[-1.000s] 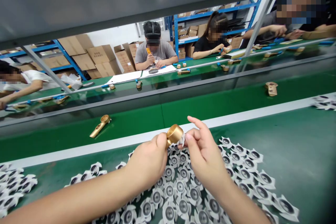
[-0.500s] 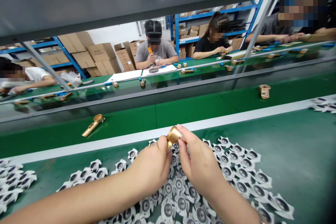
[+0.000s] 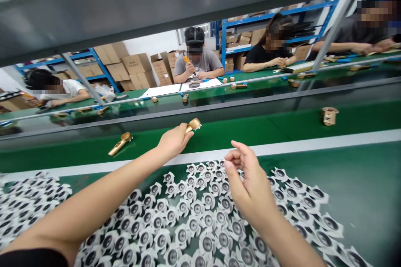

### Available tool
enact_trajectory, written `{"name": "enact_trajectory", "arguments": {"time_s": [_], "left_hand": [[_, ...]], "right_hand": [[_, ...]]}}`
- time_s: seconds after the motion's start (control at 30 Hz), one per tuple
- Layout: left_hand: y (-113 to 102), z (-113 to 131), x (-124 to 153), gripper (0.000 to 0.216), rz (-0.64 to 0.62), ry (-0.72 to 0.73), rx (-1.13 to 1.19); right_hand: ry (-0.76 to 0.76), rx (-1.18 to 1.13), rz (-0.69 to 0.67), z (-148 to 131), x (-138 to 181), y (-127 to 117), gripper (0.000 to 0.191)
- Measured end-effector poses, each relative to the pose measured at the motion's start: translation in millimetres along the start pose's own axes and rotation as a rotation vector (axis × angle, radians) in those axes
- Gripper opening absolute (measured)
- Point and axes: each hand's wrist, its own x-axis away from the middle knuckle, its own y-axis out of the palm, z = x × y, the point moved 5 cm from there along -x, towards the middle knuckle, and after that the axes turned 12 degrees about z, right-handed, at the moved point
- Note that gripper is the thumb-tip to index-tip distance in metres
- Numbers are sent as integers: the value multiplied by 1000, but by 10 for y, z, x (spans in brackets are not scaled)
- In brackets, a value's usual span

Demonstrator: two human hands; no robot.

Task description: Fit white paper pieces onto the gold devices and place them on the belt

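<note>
My left hand (image 3: 172, 140) reaches forward over the green conveyor belt (image 3: 244, 129), closed round a gold handheld device (image 3: 193, 124) with a round head and a white sticker on it. My right hand (image 3: 247, 177) hovers above a spread of white pinwheel-shaped stickers (image 3: 194, 217) with dark round centres. Its fingers are loosely curled and apart, and nothing shows in them. A second gold device (image 3: 120, 143) lies on the belt to the left of my left hand.
Another gold part (image 3: 328, 116) stands on the belt at the right. More stickers (image 3: 28, 200) lie at the left. Across the belt several people sit working at a green bench (image 3: 219, 87). Blue racks with cardboard boxes (image 3: 131, 66) stand behind them.
My left hand has carried the gold device away from my right hand, forward over the belt. My right hand has let go and stays above the stickers.
</note>
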Motion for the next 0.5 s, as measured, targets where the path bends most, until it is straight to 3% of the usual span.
{"name": "enact_trajectory", "arguments": {"time_s": [0.1,0.23,0.37,0.5], "left_hand": [[101,-303,-171,33,-39,9,-146],[128,-488,-160,47,-77,40,-240],[-345,-569,146,65,-22,80,-309],[-1012,-721,898,71,20,70,-364]], "right_hand": [[30,70,0,67,-5,4,33],[20,143,1,122,-17,2,30],[-109,218,-44,66,-15,17,23],[-248,328,-72,-4,-10,12,18]]}}
